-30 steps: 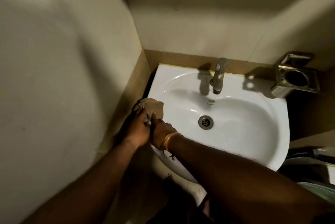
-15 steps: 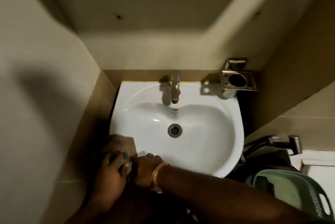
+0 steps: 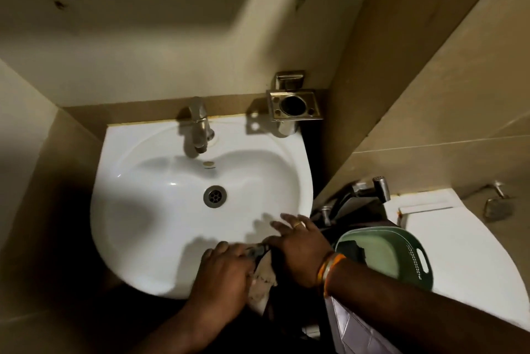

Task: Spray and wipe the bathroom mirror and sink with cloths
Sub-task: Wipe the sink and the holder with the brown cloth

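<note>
both hands press a cloth (image 3: pixel 262 279) to the sink (image 3: pixel 137 239) near rim for wiping: left hand (image 3: pixel 222 276) curled gripping it, right hand (image 3: pixel 301 247) flat (fingers spread).

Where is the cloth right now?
In the head view, the cloth lies on the sink's front rim, between the left hand and right hand.

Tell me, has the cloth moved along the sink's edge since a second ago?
Yes. The cloth has gone from the sink's left rim round to its front-right rim, judged against the drain.
</note>
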